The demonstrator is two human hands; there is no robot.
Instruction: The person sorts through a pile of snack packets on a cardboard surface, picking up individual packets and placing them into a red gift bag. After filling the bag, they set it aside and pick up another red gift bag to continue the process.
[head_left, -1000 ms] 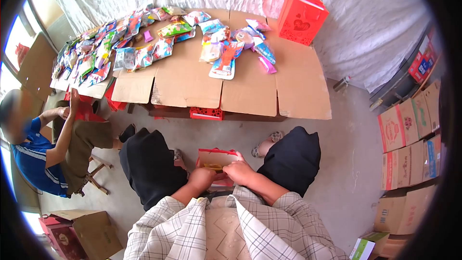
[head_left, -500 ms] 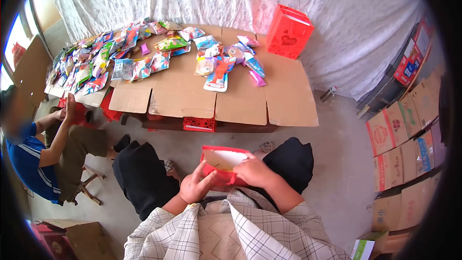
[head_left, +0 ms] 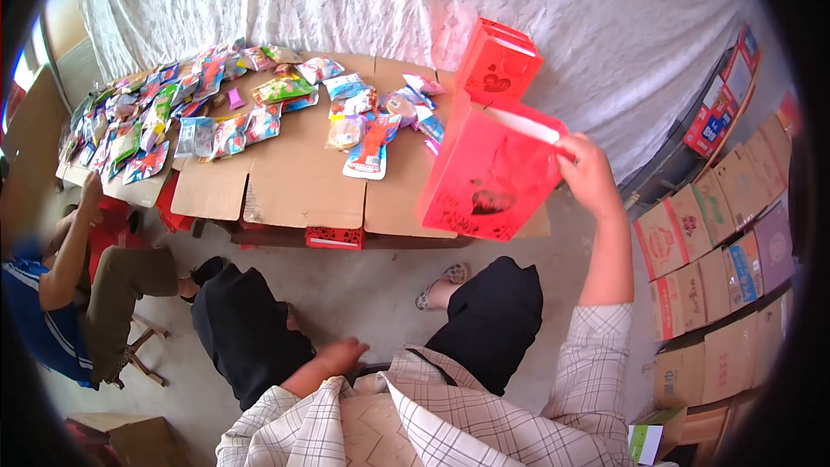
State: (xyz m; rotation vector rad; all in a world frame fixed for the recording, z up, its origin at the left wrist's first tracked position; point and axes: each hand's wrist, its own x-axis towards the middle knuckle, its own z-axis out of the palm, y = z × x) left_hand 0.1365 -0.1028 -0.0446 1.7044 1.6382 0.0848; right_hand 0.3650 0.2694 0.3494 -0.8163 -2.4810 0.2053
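Our right hand (head_left: 590, 175) is raised out to the right, pinching the top rim of a red gift bag (head_left: 488, 173) that hangs open-mouthed in the air, just above the near right end of the tabletop (head_left: 311, 164). Our left hand (head_left: 339, 355) sits low by our lap, holding nothing, fingers loosely curled. We judge this bag to be filled and on its way over to the tabletop, not yet set down. A second red gift bag (head_left: 497, 69) already stands upright at the far right of the tabletop, just behind the one we hold, so at least one looks finished. Many snack packets (head_left: 207, 112) lie spread over the middle and left of the cardboard surface, which suggests plenty of packing remains. At the left a seated person (head_left: 60, 294) works with something red.
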